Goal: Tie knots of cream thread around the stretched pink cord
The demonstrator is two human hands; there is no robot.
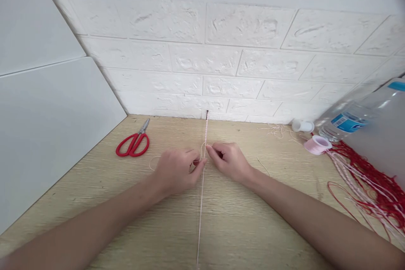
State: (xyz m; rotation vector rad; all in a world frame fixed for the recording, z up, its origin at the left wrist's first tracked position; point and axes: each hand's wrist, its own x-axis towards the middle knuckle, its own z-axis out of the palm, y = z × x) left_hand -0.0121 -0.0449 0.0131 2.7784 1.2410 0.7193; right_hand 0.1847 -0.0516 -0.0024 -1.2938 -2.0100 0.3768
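Note:
A pink-and-white knotted cord (206, 130) runs from a dark point low on the wall toward me. Below the knotted part, a pale straight cord (200, 219) stretches taut down to the bottom edge of the view. My left hand (180, 168) is just left of it, thumb and forefinger closed on a thin cream thread. That thread loops up beside the end of the knotted part. On the right, my right hand (229, 160) pinches at the cord where the knotting ends, its fingertips touching there. Loose thread (264, 166) trails out beyond each hand.
Red-handled scissors (133, 143) lie at the left near the wall. To the right are a white spool (303, 126), a pink thread spool (317, 145), a water bottle (344, 122) and a heap of red cords (376, 181). The white brick-pattern wall (221, 63) bounds the wooden table.

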